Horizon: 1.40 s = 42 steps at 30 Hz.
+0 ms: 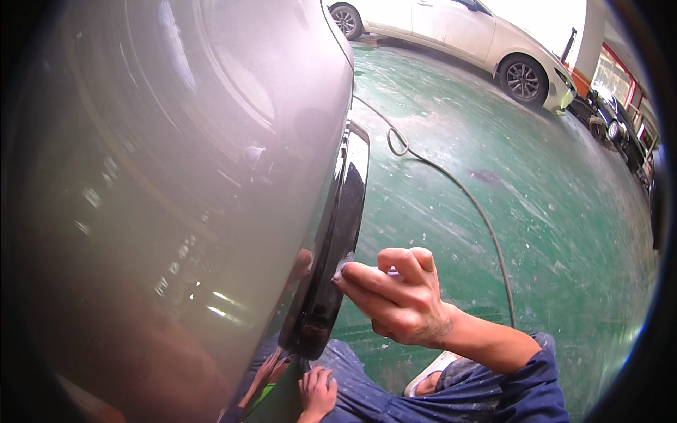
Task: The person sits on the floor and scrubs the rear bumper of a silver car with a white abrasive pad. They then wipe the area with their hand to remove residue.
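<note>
A silver-grey car body panel fills the left side, with a long glossy black trim piece along its right edge. My right hand reaches to this trim, index and middle fingertips pressed against its outer side. Its other fingers are curled, and a small pale bit shows between them; what it is I cannot make out. Low in the view, below the trim's end, my left hand lies with its fingers stretched out by my blue trouser leg. The panel's surface reflects hands and lights.
A dark hose with a loop runs over the scuffed green floor. Beyond stands a white car; darker vehicles are at the far right. My foot in a light shoe is below my right forearm.
</note>
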Tool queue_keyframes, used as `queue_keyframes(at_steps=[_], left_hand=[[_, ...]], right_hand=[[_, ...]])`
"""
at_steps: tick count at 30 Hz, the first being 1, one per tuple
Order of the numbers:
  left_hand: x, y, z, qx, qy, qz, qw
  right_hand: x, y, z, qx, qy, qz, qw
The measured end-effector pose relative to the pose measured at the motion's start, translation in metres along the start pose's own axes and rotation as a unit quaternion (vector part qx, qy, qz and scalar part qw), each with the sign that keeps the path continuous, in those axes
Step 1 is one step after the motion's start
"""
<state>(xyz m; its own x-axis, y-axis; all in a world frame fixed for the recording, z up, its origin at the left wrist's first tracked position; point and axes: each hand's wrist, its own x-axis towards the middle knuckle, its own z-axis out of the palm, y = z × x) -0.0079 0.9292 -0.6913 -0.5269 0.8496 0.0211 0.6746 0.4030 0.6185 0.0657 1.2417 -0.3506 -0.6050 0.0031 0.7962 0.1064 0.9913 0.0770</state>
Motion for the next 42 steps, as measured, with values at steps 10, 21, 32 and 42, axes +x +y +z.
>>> queue_keyframes(at_steps=[10, 21, 32, 42], left_hand=[[0.001, 0.002, -0.002, -0.004, -0.004, 0.000, 1.000], [0.000, 0.001, 0.001, 0.001, 0.007, 0.005, 1.000], [0.003, 0.001, 0.001, 0.006, 0.002, 0.011, 1.000], [-0.004, 0.001, -0.003, 0.017, -0.002, -0.010, 1.000]], right_hand=[[-0.004, -0.015, -0.005, -0.004, -0.004, -0.020, 1.000], [-0.010, -0.005, 0.001, -0.011, 0.008, -0.034, 0.999], [-0.008, 0.000, 0.002, -0.007, 0.007, 0.001, 1.000], [-0.018, -0.023, 0.005, 0.002, 0.042, -0.005, 0.999]])
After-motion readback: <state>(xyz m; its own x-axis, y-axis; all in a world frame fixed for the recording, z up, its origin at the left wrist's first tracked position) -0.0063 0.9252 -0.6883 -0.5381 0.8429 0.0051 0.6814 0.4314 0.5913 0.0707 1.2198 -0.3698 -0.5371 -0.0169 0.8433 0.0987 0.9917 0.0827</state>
